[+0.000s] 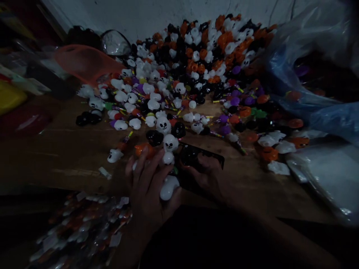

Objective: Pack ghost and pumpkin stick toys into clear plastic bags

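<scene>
In the head view my left hand (pixel 150 183) curls over a cluster of small plastic Halloween toys. A smooth white toy piece (pixel 169 187) sits between its thumb and fingers. Just past the fingertips are a white skull-faced toy (pixel 170 142), a second skull-faced toy (pixel 163 125), a black toy (pixel 154 137) and an orange toy (pixel 143 149). My right hand (pixel 209 173) is bent, its fingers closed at a small black toy figure (pixel 189 154). Beneath that hand lies a dark flat slab (pixel 218 158), perhaps a phone. Deep shadow hides the undersides of both hands.
A large heap of white, orange and black toys (pixel 196 56) rises against the wall. Several toys with striped sticks lie across the wooden table (pixel 78 149). Clear plastic bags (pixel 325 175) are at right, an orange mesh bag (pixel 86 61) at left. Packed toys (pixel 84 231) sit below the table edge.
</scene>
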Demonstrator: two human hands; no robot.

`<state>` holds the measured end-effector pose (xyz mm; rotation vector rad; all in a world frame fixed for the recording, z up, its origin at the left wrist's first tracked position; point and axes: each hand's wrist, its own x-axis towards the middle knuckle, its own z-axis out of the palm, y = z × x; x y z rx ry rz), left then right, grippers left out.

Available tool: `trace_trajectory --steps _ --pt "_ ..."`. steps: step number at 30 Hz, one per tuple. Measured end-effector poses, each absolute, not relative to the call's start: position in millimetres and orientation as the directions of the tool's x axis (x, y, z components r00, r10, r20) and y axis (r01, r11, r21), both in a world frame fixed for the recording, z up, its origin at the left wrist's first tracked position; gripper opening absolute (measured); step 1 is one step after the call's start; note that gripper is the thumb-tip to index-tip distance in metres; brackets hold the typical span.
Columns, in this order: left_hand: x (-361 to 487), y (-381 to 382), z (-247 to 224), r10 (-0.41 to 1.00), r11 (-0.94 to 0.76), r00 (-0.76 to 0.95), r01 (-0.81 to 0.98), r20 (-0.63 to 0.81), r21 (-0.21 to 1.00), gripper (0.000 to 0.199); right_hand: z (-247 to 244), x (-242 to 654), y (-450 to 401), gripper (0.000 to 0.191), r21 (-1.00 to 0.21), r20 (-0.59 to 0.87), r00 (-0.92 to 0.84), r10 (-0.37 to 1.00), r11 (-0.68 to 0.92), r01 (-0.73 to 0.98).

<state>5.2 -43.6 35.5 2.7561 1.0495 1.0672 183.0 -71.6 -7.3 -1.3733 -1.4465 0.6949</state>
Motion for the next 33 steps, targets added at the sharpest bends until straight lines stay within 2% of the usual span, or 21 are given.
trace_trajectory --steps 5,8,11,13,17,19,21,23,26,30,33 --pt "5 -44 34 0.602 -0.766 0.536 0.597 0.592 0.238 0.035 -9 183 -76 0.008 -0.798 0.318 0.139 0.938 0.186 0.573" --pt "5 -44 35 0.617 -0.758 0.538 0.603 0.574 0.249 0.036 -9 183 -78 0.006 -0.747 0.379 0.114 0.918 0.231 0.623" --pt "6 -44 35 0.623 -0.757 0.527 0.591 0.578 0.278 0.042 -12 179 -78 0.009 -0.688 0.431 0.029 0.902 0.308 0.657" --pt "8 -44 35 0.637 -0.748 0.492 0.58 0.593 0.322 0.05 -16 176 -79 0.009 -0.659 0.423 0.024 0.906 0.29 0.694" --pt "10 -45 35 0.694 -0.69 0.39 0.599 0.605 0.407 0.079 -24 174 -79 0.013 -0.636 0.376 0.038 0.926 0.228 0.737" --pt "9 -47 34 0.675 -0.691 0.301 0.58 0.674 0.433 0.091 -25 177 -77 0.017 -0.643 0.381 0.026 0.924 0.245 0.725" --pt "5 -48 33 0.615 -0.706 0.158 0.546 0.773 0.45 0.09 -22 181 -74 0.017 -0.651 0.357 -0.011 0.934 0.257 0.714" --pt "0 -50 33 0.608 -0.68 0.056 0.551 0.792 0.484 0.083 -18 184 -70 0.015 -0.653 0.326 -0.078 0.942 0.285 0.702" --pt "-5 -56 38 0.684 -0.648 0.176 0.593 0.708 0.478 0.079 -13 187 -66 0.017 -0.675 0.324 -0.144 0.935 0.335 0.657" --pt "4 -60 54 0.673 -0.704 0.447 0.631 0.589 0.326 0.076 -8 185 -69 0.015 -0.749 0.301 -0.155 0.941 0.334 0.572" --pt "18 -55 64 0.632 -0.753 0.572 0.613 0.523 0.238 0.06 -4 183 -72 0.017 -0.785 0.353 -0.126 0.927 0.367 0.5"
